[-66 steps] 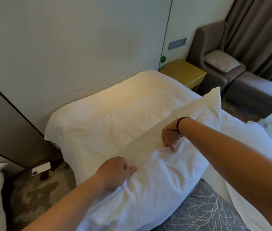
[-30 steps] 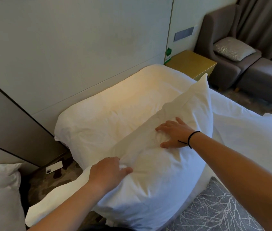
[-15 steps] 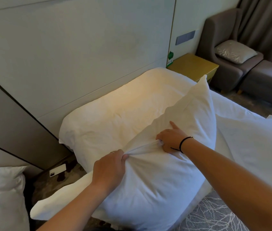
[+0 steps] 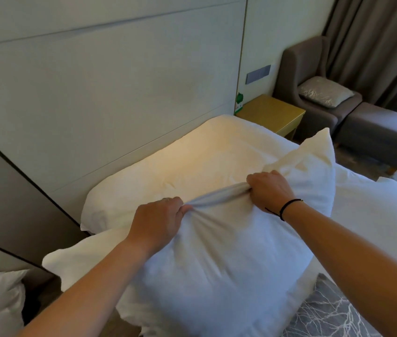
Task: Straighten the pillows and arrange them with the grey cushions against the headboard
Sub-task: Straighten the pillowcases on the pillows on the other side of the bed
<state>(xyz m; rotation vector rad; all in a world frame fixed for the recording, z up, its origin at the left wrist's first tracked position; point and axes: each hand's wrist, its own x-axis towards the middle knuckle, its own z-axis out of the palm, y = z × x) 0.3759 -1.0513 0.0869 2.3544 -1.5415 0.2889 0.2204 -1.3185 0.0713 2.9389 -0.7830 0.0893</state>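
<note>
Nearest the camera, at lower right: corner of a grey cushion (image 4: 333,312) with a pale branching print, flat on the bed, partly tucked under the white pillow (image 4: 216,268). Just beyond, that pillow, plump and propped on edge across the near part of the mattress, one pointed corner standing up at the right. Left hand (image 4: 156,227) closed tight on a bunch of the pillowcase at the top edge; right hand (image 4: 269,188) likewise clenched on the same ridge of fabric, a dark band at the wrist. Cloth between the two fists pulled into a taut rope, creases fanning down from each grip.

Likely handling: light, soft, yielding; case loose over the filling, so a pinch gathers fabric rather than bulk. Better hold probably at the two upper corners or along the seam.

Farther back: a second white pillow (image 4: 168,166), flatter and faintly crumpled, lying along the smooth, pale panelled headboard (image 4: 95,81). Beyond, a yellow bedside table (image 4: 270,113), then a brown upholstered armchair (image 4: 299,62) carrying a shiny grey cushion on the seat (image 4: 323,92).
</note>
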